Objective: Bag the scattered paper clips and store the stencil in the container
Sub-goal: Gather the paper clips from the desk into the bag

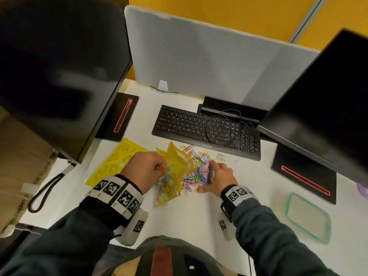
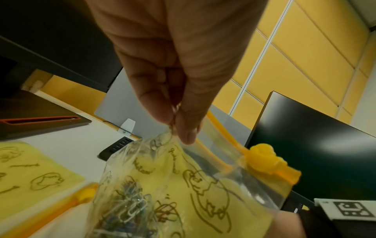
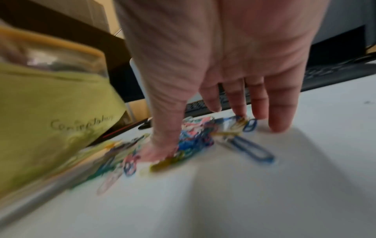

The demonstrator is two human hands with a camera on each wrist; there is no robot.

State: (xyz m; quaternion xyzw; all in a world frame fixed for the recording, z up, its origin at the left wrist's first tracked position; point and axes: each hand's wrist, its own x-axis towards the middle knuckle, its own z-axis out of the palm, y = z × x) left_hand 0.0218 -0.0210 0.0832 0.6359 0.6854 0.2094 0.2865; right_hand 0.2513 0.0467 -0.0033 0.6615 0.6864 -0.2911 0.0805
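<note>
Brown cursive on bag (image 2: 183, 185) and stencil (image 1: 117, 158), unreadable. Left grip (image 1: 146, 170) pinching bag's rim, some clips inside. Right grip (image 1: 217, 177) spread, fingertips on paper clips (image 1: 196, 166) heaped on desk (image 1: 191, 212). Keyboard (image 1: 205, 129) beyond; green-rimmed container (image 1: 308, 218) far right. Stencil flat at left, long axis diagonal.

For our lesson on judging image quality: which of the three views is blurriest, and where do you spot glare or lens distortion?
Right wrist view: blurriest, paper clips smeared under the right hand. Left wrist view: left hand and bag fairly sharp, soft glare on the monitor. Head view: wide-angle bending of the divider.
</note>
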